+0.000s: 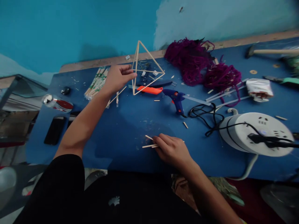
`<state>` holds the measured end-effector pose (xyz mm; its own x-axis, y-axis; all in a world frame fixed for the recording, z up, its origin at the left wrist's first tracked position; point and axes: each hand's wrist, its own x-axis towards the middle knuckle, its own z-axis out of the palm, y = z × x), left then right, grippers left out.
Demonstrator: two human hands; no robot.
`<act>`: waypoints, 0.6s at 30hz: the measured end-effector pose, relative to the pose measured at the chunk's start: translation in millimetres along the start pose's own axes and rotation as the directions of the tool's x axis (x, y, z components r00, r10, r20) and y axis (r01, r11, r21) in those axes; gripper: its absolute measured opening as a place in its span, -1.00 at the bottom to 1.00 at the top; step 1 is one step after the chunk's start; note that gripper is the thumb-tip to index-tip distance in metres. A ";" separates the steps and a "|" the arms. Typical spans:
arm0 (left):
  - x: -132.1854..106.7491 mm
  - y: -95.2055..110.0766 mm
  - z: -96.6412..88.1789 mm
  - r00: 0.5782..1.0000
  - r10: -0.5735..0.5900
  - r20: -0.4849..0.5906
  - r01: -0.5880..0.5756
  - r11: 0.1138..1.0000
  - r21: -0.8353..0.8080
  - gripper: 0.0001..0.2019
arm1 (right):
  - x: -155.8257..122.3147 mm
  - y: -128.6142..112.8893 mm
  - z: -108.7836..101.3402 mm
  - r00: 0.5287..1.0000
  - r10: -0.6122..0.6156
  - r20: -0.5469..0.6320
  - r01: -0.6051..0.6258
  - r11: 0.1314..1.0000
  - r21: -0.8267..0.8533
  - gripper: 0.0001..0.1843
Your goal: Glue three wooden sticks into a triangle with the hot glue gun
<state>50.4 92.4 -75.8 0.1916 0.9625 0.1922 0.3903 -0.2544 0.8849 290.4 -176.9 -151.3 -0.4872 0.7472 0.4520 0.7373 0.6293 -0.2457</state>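
Note:
Between the thumb and fingers of my left hand point(120, 77) is one side of a pyramid frame point(149, 52) made of thin wooden sticks. The frame is over the far part of the blue table, its peak upward. My right hand point(171, 147) is low over the near part of the table, its fingers closed round a few loose wooden sticks point(149, 146) whose ends point left. Behind the frame lies an orange utility knife point(149, 90). To its right is a blue hot glue gun point(176, 99) with a glue stick in it.
Packed chopsticks point(97, 82) lie beyond my left forearm. A can point(58, 103), a black phone point(54, 130) and a mouse point(65, 90) are at left. Purple yarn point(189, 60), a round white power strip point(252, 130), its black cable point(206, 113) and a hammer point(268, 52) occupy the right.

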 end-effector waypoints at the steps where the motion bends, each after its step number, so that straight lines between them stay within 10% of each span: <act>1: -6.3 -0.6 -8.7 1.000 0.008 -0.020 -0.008 0.999 0.034 -0.55 | 2.2 -1.2 -1.6 1.000 0.000 0.019 0.000 1.000 -0.008 -0.82; 8: -73.8 2.4 -55.1 0.998 0.053 0.018 -0.055 0.989 0.136 -0.81 | 63.6 3.9 -15.5 0.919 0.047 0.392 -0.094 0.990 0.102 -0.83; 13: -104.9 -11.7 -44.0 0.993 0.098 -0.066 -0.091 0.991 0.098 -0.78 | 122.4 37.1 8.1 0.905 0.194 0.380 -0.334 0.876 0.348 -0.64; 18: -121.0 -30.7 -25.9 0.974 0.202 -0.106 -0.175 0.959 0.222 -0.76 | 123.4 63.5 30.6 0.853 0.325 0.409 -0.514 0.660 0.548 -0.48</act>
<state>-8.1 -13.8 -115.3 0.1701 0.8956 0.4110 0.5407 -0.4335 0.7209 262.7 -38.2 -137.4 -0.3667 0.9293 -0.0449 0.4805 0.1479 -0.8644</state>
